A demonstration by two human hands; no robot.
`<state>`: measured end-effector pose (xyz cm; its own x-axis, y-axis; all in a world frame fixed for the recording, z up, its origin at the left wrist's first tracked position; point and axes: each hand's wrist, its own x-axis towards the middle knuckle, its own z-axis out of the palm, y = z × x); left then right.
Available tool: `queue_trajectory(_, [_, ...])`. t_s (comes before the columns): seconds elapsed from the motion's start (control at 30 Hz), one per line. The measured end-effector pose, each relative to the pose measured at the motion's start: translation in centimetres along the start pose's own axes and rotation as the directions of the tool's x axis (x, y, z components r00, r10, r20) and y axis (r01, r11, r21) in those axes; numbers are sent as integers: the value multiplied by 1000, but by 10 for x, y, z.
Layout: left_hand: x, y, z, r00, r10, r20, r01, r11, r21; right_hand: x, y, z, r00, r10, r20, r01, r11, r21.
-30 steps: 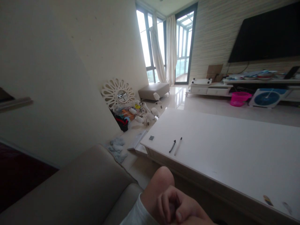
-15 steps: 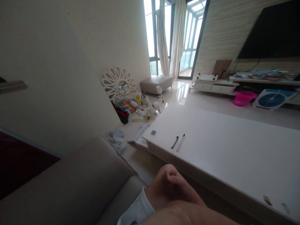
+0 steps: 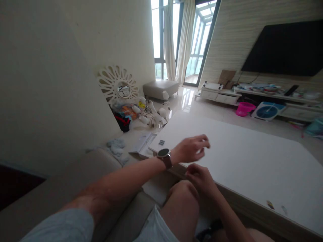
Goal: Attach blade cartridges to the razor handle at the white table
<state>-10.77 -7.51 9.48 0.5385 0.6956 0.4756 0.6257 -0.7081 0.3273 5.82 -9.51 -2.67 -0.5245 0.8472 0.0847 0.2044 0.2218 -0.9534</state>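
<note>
My left hand [image 3: 193,149], with a dark round watch [image 3: 164,153] on the wrist, hovers over the white table [image 3: 239,154] near its front edge. Its fingers are bent but apart, and nothing shows between them. Below it, my right hand [image 3: 199,176] is at the table's edge just above my knee, its fingers curled together; whether they hold something is hidden. Several small grey cylinders like batteries [image 3: 161,142] lie in a row at the table's left corner. The slim white pen-like stick and the short black piece are out of sight, the left hand covering their spot.
An open white box [image 3: 142,144] and a grey cloth [image 3: 116,147] lie left of the table. Two small items, one a brownish strip [image 3: 270,204], rest at its near right. The grey sofa [image 3: 101,168] is beside me. A pink basket [image 3: 244,109] stands beyond.
My left arm has come in from the left, its hand now above the table. My right hand has risen from my knee towards the table edge. The view has turned slightly right.
</note>
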Motion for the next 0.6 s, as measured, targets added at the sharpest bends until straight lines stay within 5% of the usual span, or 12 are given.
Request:
queue_trajectory(0.13, [-54,-76,-24,922,-386,-29,385,923,-15,11,-9,-1,1000,-10,11,12,971,-238])
queue_trajectory(0.27, [-100,-112,-8,819,-533,210,538,842,37,32,-15,8,994,-17,-103,-17,948,-319])
queue_trajectory(0.5, [-110,-82,47,751,-306,585,392,920,-22,116,17,45,998,39,-45,-57,857,-513])
queue_trajectory(0.6, [-111,-74,54,732,-291,617,382,924,-17,160,46,68,998,64,17,-40,792,-609])
